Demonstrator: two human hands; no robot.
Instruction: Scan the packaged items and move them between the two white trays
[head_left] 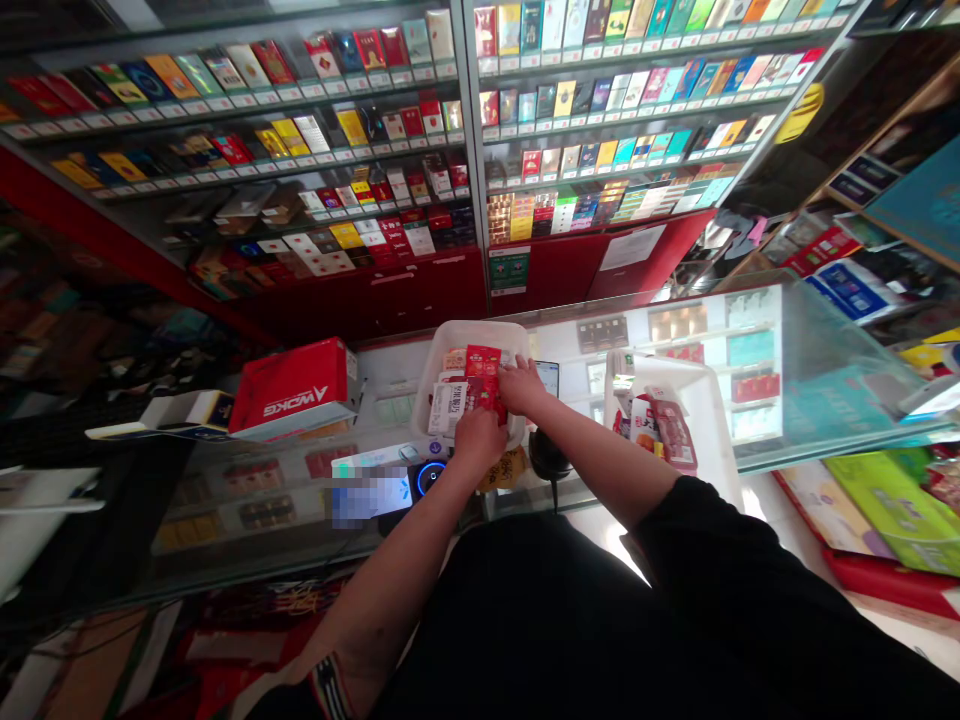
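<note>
Fingers of your left hand (480,440) and right hand (523,387) meet a red packet (484,362) inside the white tub (474,333) on the glass desk (817,370); whether they pinch it, I cannot tell. You seem midway: your hands are not yet clear, and more packets (673,430) lie in the right-hand tub (724,430).
</note>
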